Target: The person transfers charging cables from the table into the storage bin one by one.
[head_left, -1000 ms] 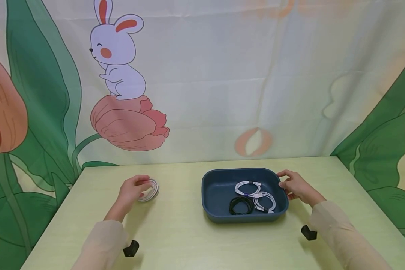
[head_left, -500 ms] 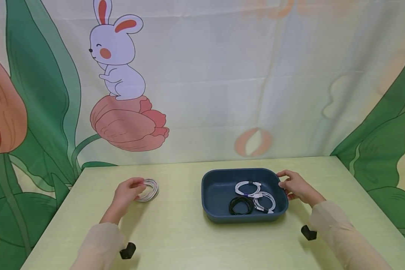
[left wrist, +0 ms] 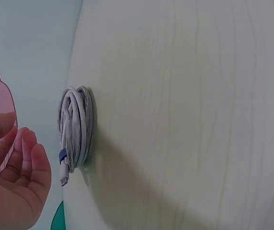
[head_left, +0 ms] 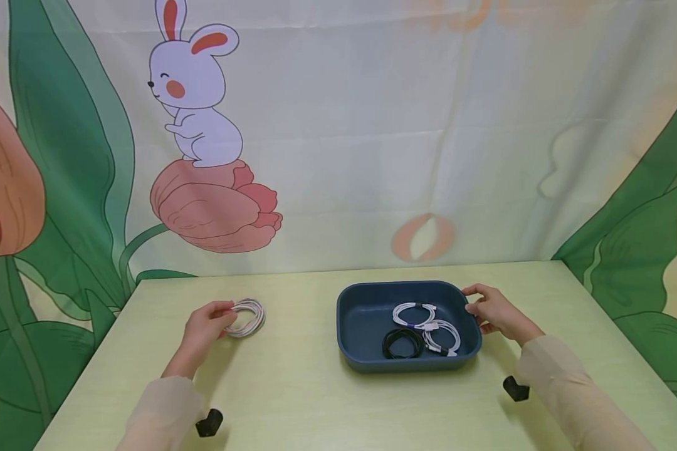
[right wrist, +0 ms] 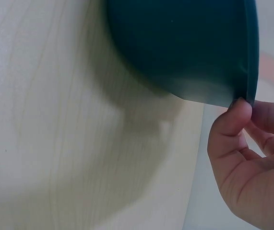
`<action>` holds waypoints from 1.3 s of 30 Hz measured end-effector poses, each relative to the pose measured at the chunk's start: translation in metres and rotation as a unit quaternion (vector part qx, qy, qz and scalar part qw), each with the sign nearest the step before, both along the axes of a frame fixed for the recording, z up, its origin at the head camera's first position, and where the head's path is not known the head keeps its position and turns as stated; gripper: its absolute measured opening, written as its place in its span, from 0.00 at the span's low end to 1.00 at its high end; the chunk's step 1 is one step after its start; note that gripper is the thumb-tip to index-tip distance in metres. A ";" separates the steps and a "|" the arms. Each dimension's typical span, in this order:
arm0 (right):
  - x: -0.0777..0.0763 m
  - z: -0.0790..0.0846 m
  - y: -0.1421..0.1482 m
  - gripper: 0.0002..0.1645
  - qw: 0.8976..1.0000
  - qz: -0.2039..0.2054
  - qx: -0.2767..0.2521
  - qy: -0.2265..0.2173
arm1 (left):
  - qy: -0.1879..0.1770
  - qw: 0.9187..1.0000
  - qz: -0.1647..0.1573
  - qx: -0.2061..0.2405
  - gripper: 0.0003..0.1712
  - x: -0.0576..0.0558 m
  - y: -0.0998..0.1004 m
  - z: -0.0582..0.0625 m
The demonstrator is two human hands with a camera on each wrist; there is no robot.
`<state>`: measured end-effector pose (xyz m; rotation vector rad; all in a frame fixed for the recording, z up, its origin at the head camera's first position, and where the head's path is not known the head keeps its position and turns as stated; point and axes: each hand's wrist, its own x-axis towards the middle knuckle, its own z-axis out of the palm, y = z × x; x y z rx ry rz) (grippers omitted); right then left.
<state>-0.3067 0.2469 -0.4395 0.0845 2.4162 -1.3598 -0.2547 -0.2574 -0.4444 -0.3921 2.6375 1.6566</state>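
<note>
A coiled white cable (head_left: 259, 318) lies on the left of the table; in the left wrist view this cable (left wrist: 73, 127) shows a dark blue tie and a small metal plug. My left hand (head_left: 202, 329) is just left of it, and in its wrist view the loosely bent fingers (left wrist: 27, 148) are apart from the coil and hold nothing. With thumb and fingers my right hand (head_left: 498, 313) pinches the right rim of a dark blue bin (head_left: 406, 365). Seen from the right wrist, the thumb (right wrist: 240, 112) presses on the bin's edge.
Inside the bin lie two white cable coils, one upper (head_left: 396, 315) and one lower (head_left: 457, 338), beside a black coil (head_left: 386, 345). Black wrist pieces (head_left: 209, 423) show under the sleeves. A printed curtain (head_left: 327, 156) hangs behind the pale table (head_left: 299, 401).
My left hand has drawn back to the left, away from the coiled white cable, which stays in place. The right hand and the bin have not moved.
</note>
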 end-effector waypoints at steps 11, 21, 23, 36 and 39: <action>0.001 0.000 0.000 0.25 1.000 0.003 -0.001 0.002 | -0.009 1.000 0.013 0.000 0.22 0.001 -0.006 -0.007; 0.000 0.001 0.000 0.24 1.000 0.003 -0.002 0.002 | -0.013 1.000 0.019 0.001 0.22 0.002 -0.008 -0.012; 0.000 0.001 0.000 0.24 1.000 0.003 -0.002 0.003 | -0.016 1.000 0.022 -0.002 0.22 0.001 -0.009 -0.014; 0.000 -0.001 0.001 0.25 1.000 0.004 -0.005 0.007 | -0.024 0.999 0.043 0.008 0.21 0.002 -0.012 -0.024; 0.000 -0.001 0.001 0.25 1.000 0.004 -0.004 0.008 | -0.025 0.999 0.047 0.008 0.21 0.002 -0.013 -0.025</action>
